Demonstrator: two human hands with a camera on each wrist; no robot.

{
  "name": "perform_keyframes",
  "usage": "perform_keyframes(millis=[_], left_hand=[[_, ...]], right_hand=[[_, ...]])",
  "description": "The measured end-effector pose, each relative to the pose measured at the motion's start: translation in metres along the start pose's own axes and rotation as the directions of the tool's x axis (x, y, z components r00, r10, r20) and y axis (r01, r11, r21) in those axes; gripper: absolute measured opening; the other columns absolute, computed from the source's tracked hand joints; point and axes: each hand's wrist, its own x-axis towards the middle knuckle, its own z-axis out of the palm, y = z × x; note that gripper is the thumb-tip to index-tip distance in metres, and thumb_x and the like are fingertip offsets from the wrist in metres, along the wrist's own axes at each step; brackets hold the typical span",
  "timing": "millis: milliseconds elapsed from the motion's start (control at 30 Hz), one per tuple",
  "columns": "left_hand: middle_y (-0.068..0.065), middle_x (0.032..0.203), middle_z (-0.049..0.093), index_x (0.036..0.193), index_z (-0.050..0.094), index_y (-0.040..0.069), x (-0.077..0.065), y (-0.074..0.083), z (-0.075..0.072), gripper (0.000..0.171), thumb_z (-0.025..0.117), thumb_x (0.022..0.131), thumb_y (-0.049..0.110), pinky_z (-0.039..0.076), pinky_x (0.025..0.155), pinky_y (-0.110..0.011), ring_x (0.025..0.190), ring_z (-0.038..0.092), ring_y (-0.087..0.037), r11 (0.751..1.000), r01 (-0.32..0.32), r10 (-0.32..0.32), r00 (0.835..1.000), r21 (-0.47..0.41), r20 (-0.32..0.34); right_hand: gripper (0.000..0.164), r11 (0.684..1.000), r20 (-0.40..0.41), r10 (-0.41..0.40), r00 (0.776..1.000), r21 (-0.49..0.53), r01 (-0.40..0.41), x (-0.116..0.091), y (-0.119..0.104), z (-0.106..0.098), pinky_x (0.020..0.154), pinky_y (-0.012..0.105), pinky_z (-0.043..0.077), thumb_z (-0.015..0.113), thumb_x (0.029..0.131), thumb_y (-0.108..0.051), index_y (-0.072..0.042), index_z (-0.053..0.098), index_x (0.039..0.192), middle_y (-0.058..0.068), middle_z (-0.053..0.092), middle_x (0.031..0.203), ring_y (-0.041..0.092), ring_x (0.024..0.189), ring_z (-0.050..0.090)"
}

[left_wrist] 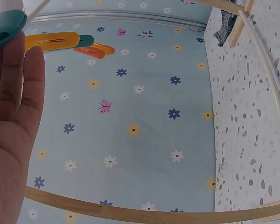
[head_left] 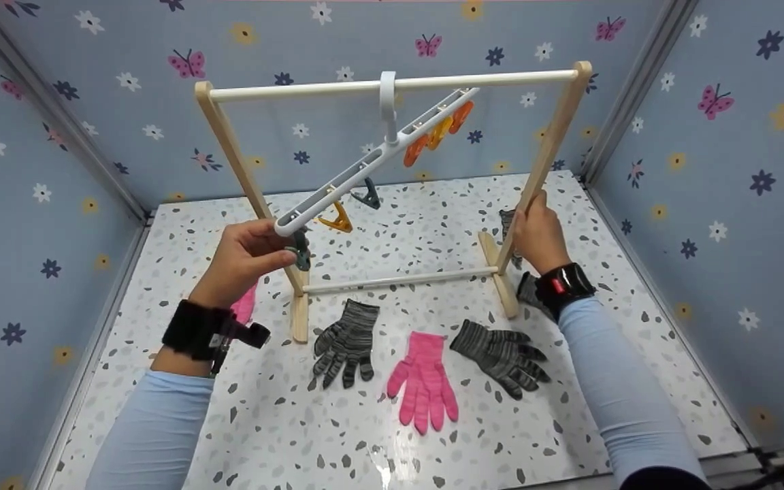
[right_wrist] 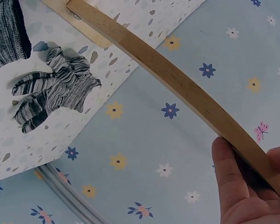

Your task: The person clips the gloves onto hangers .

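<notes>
Head: my left hand (head_left: 242, 260) pinches one green plastic clip (head_left: 302, 254) of six on the white plastic hanger (head_left: 390, 145) hooked over the wooden rack (head_left: 283, 90). Four grey-black knitted gloves (head_left: 348, 340), two pink ones (head_left: 425, 381); three nearest the desk's (head_left: 263, 422) front edge. Left wrist: fingertips (left_wrist: 14, 50) touch that clip. Right wrist: my right hand (right_wrist: 245, 207) grips one post (right_wrist: 182, 88), likely bracing.

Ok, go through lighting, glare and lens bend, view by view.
Head view: bright, with glare on the tabletop near the bottom edge; left wrist view: dimmer, the bottom rod looking bowed; right wrist view: dim too, the wooden post bending, though straight in the head view.
</notes>
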Motion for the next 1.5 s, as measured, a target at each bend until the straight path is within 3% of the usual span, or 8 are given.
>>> perform_keyframes(millis=[233,433,533,1033,1267,1500], left_hand=[[0.000,0.102,0.082,0.116,0.080,0.007,0.001,-0.001,0.005,0.026,0.082,0.092,-0.004,0.065,0.088,-0.025,0.092,0.079,-0.011,0.999,0.029,-0.029,1.000,0.041,0.003],[0.001,0.099,0.083,0.112,0.071,-0.019,0.003,0.000,0.011,0.029,0.083,0.087,-0.011,0.065,0.086,-0.025,0.092,0.080,-0.011,0.992,0.027,-0.024,0.999,0.121,-0.027],[0.002,0.097,0.083,0.111,0.066,-0.025,0.004,0.001,0.014,0.032,0.082,0.086,-0.014,0.065,0.085,-0.025,0.092,0.081,-0.011,0.987,0.016,-0.011,0.999,0.160,-0.035],[0.006,0.097,0.083,0.109,0.067,-0.027,0.006,-0.002,0.023,0.032,0.080,0.080,-0.022,0.065,0.086,-0.023,0.093,0.081,-0.009,0.978,0.000,0.013,0.998,0.207,-0.061],[0.007,0.096,0.082,0.107,0.069,-0.024,0.008,-0.003,0.031,0.030,0.083,0.080,-0.019,0.064,0.086,-0.023,0.092,0.080,-0.008,0.974,-0.034,0.044,0.998,0.226,-0.039],[0.011,0.095,0.080,0.105,0.070,-0.021,0.010,-0.006,0.040,0.030,0.085,0.079,-0.019,0.063,0.088,-0.021,0.089,0.077,-0.005,0.963,-0.048,0.058,0.998,0.266,-0.031]], right_hand=[[0.042,1.000,-0.004,0.004,1.000,0.001,-0.004,0.000,0.001,0.001,0.085,0.067,0.061,0.047,0.112,-0.010,0.014,0.039,0.145,0.042,0.068,0.109,0.059,0.102,0.071],[0.039,1.000,-0.007,0.002,1.000,-0.003,-0.002,0.000,0.000,0.001,0.086,0.068,0.061,0.047,0.111,-0.009,0.014,0.040,0.142,0.042,0.068,0.109,0.060,0.103,0.071],[0.038,1.000,-0.002,0.011,1.000,-0.006,-0.011,0.000,0.000,-0.001,0.089,0.068,0.060,0.046,0.112,-0.009,0.014,0.040,0.142,0.043,0.068,0.111,0.060,0.105,0.070],[0.036,1.000,-0.003,-0.002,1.000,0.002,0.002,-0.001,0.001,0.001,0.092,0.068,0.059,0.046,0.111,-0.008,0.014,0.041,0.140,0.042,0.067,0.112,0.060,0.107,0.070],[0.038,0.999,0.020,0.013,1.000,0.040,-0.014,-0.001,0.002,-0.002,0.094,0.067,0.060,0.045,0.113,-0.010,0.013,0.042,0.143,0.042,0.066,0.118,0.059,0.110,0.069],[0.037,0.996,0.015,-0.043,0.999,0.084,0.042,-0.005,0.005,-0.001,0.093,0.063,0.061,0.049,0.114,-0.011,0.013,0.045,0.141,0.039,0.067,0.122,0.054,0.113,0.070]])
